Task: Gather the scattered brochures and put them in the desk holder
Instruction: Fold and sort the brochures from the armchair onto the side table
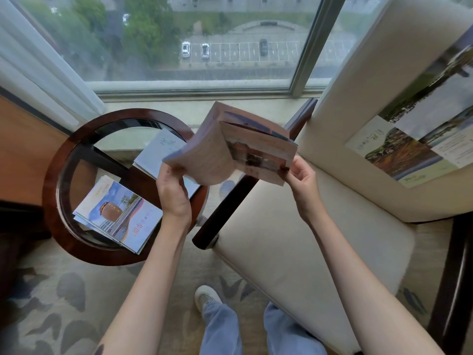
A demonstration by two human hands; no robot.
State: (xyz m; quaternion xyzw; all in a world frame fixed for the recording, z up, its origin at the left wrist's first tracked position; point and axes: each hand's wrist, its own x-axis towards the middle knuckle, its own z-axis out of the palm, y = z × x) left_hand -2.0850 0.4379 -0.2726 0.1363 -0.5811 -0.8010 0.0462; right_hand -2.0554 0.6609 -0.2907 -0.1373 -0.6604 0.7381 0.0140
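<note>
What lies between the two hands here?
In the head view, a half-open brochure spans the gap: the left hand grips its left edge, the right hand pinches its lower right corner.

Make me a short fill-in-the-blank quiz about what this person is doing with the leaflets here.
1. The left hand grips one side of the folded brochure and the right hand the other, so ____ hands are busy.
2. The jar-picture brochure lies on the ____ glass-topped table.
3. The unfolded brochure rests against the backrest of the cream ____.

Missing words: both; round; chair.
</note>
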